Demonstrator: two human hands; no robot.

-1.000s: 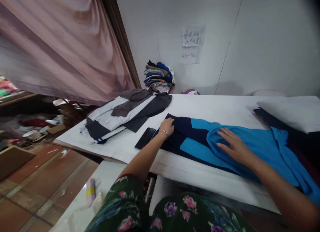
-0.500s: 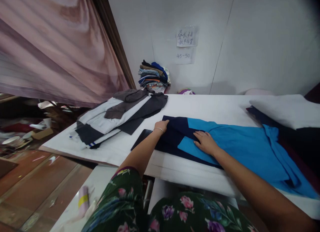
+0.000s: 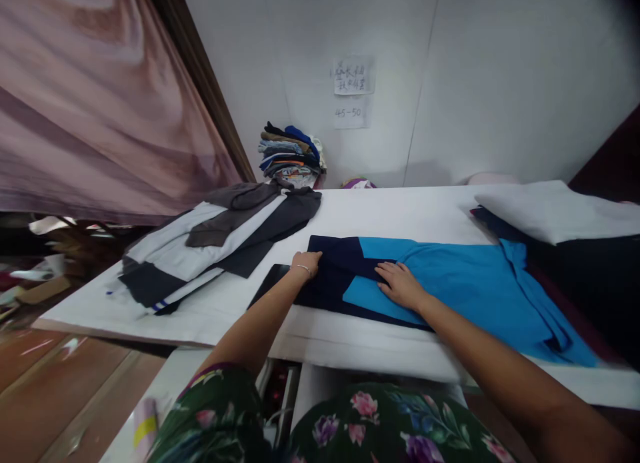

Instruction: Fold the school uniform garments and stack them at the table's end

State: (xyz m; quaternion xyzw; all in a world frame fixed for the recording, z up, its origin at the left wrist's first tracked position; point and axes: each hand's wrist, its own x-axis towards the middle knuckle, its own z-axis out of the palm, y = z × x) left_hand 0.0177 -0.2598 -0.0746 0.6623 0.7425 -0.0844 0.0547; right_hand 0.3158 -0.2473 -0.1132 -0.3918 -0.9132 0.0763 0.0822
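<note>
A bright blue and navy garment (image 3: 460,276), apparently a top, lies stretched out along the front of the white table. At its navy left end, my left hand (image 3: 305,264), with a bracelet on the wrist, has its fingers closed on the edge of the cloth. My right hand (image 3: 400,285) rests palm down near the border of the navy and blue parts, fingers spread and holding nothing. Beside my left wrist lies a flat black object (image 3: 273,276), partly covered by my forearm.
A grey, white and black garment (image 3: 215,243) is spread on the table's left side. Behind it rises a stack of folded clothes (image 3: 290,156). White cloth (image 3: 545,210) and dark clothes (image 3: 595,270) lie at the right. A pink curtain (image 3: 100,103) hangs at the left.
The view has shifted, so the table and clothes appear further left. Both hands keep about the same places on the blue and navy garment.
</note>
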